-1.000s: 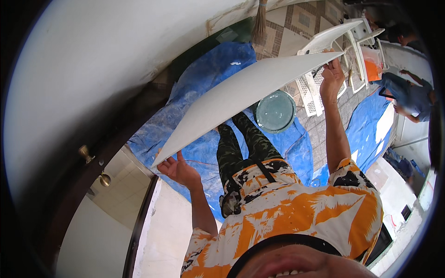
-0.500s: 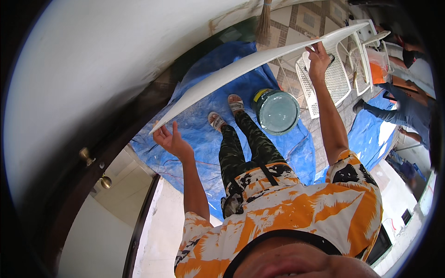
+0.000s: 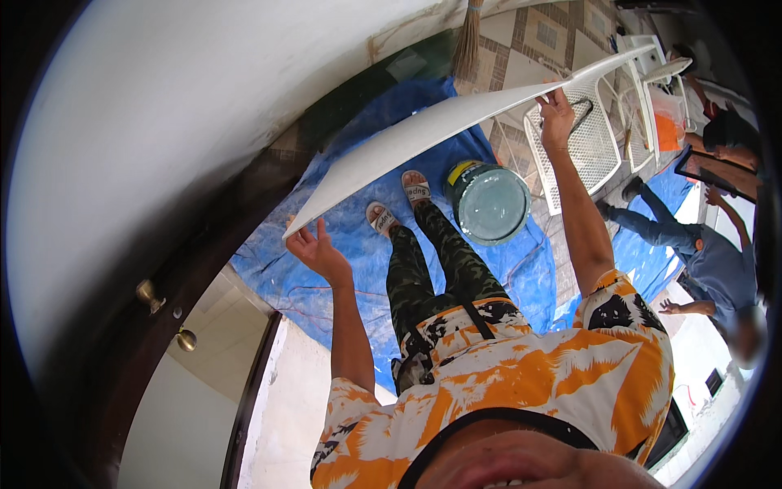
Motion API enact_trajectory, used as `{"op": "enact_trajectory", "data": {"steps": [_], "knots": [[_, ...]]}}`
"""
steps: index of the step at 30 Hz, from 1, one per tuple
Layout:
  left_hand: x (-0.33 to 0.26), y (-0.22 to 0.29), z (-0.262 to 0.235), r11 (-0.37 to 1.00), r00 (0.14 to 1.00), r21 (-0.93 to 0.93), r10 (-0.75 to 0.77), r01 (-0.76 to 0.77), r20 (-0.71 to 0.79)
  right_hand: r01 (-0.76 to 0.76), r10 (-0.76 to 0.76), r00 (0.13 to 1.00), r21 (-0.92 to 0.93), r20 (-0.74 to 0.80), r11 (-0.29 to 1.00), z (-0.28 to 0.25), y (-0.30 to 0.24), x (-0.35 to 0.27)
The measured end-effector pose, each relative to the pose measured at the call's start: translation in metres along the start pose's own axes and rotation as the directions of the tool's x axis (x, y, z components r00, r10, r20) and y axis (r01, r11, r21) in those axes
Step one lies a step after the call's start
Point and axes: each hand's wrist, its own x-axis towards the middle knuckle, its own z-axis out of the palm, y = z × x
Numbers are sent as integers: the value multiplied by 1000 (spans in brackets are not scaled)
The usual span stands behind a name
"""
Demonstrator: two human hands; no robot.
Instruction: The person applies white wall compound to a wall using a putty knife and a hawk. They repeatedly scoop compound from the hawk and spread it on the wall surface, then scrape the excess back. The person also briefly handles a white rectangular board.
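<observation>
A wide, thin white panel [image 3: 407, 138] is held up in front of me between my two hands, slanting from near left to far right. My left hand [image 3: 319, 254] grips its near-left corner, fingers underneath and thumb raised at the edge. Farther right, my right hand [image 3: 555, 119] holds the panel's near edge with the fingers curled on it. Part of each hand's grip is hidden by the panel. Beneath it, a large bucket with a grey-green lid [image 3: 492, 205] stands close to my feet.
I stand on a blue tarp [image 3: 342, 281]. White perforated chairs [image 3: 580, 155] stand beyond my right hand, near an orange container [image 3: 669, 132]. At far right are a person in blue [image 3: 721, 269] and another, partly seen. A broom [image 3: 467, 45] leans ahead; a door knob [image 3: 149, 297] is left.
The panel's near-left end and my left hand have shifted right and slightly up. My right hand has dropped slightly. The person in blue at far right has come further into view.
</observation>
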Motion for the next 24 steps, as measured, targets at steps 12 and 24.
{"op": "enact_trajectory", "data": {"steps": [12, 24], "knots": [[14, -27, -6, 1000, 1000, 11, -25, 25, -12, 59, -59, 995, -5, 83, 998, 18, 17, 14], [144, -22, 28, 995, 994, 18, 93, -94, 62, 142, -113, 987, -295, 114, 945, 110, 4, 107]]}}
